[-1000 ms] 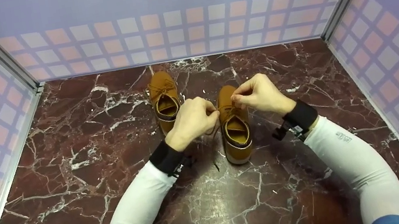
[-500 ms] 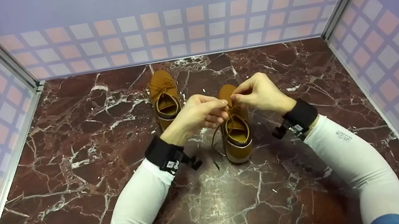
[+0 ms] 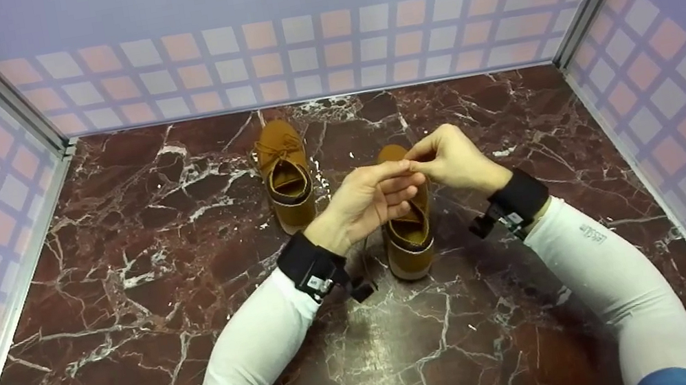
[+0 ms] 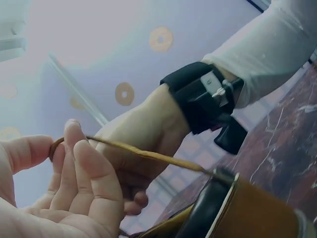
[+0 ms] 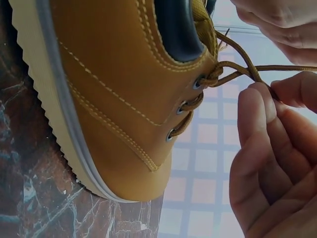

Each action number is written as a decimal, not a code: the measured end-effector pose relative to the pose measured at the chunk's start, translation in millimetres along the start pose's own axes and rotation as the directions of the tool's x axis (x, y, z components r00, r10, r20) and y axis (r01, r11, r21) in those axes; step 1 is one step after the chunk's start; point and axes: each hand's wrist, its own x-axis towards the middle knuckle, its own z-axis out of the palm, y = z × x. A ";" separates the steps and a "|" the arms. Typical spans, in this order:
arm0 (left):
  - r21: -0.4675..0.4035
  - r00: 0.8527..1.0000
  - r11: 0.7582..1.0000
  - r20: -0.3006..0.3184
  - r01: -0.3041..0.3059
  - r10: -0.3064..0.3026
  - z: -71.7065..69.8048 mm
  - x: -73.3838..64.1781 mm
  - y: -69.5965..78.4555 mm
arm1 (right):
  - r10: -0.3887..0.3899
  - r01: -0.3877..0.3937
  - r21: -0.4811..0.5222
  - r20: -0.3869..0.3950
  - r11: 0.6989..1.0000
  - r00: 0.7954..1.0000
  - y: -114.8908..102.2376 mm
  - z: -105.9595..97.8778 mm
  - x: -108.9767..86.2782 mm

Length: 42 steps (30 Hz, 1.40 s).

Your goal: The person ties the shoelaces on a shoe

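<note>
A tan lace-up shoe stands on the floor, toe away from me, partly hidden by both hands. My left hand is over its opening, palm turned up. In the left wrist view a brown shoelace runs from the shoe across the left fingertips, pinched near the thumb. My right hand is above the shoe's right side, fingertips meeting the left hand's. Seen from the right wrist, its thumb and fingers pinch a crossed loop of the lace beside the eyelets of the shoe.
A matching tan shoe, its lace tied in a bow, stands to the left and slightly farther off. Purple panels with pink and white squares enclose the dark red marble floor on three sides.
My left hand has turned palm up and moved right, from the shoe's left side to the right fingertips, carrying lace across. My right hand has stayed almost in place, pinching throughout.
</note>
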 end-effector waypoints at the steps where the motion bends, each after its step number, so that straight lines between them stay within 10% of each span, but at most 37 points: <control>1: -0.004 1.000 1.000 0.003 -0.006 0.006 1.9 0.8 -1.5 | 0.001 -0.001 0.004 0.005 1.000 1.000 -0.2 -0.6 0.0; 11: 0.130 0.998 0.991 -0.027 -0.044 0.048 6.0 4.4 -16.0 | 0.038 -0.047 0.125 0.073 0.991 0.997 5.2 -6.9 1.4; 16: 0.408 0.987 0.912 -0.119 -0.049 0.107 6.8 4.3 -22.4 | 0.043 -0.055 0.147 0.088 0.988 0.995 4.6 -9.3 0.9; 20: 0.671 0.961 0.733 -0.113 -0.112 0.251 7.5 5.3 -25.4 | 0.032 -0.044 0.137 0.082 0.990 0.996 3.6 -8.8 0.9; 25: 0.943 0.888 0.310 -0.038 -0.120 0.459 6.5 6.8 -29.5 | 0.038 -0.052 0.148 0.095 0.988 0.995 2.4 -8.0 1.1; 28: 0.992 0.866 0.110 -0.008 -0.054 0.499 8.0 7.8 -33.6 | 0.038 -0.055 0.165 0.104 0.985 0.994 2.0 -8.5 0.9; 33: 0.997 0.848 -0.071 0.023 0.018 0.530 14.0 10.1 -41.0 | 0.024 -0.041 0.168 0.105 0.985 0.994 2.8 -7.6 1.2; 38: 0.981 0.843 -0.185 0.045 0.066 0.536 21.4 11.6 -48.1 | 0.019 -0.035 0.161 0.099 0.986 0.995 3.5 -5.5 1.1; 42: 0.960 0.866 -0.273 0.090 0.055 0.492 25.9 9.7 -51.5 | 0.014 -0.031 0.170 0.098 0.985 0.995 4.1 -3.7 1.4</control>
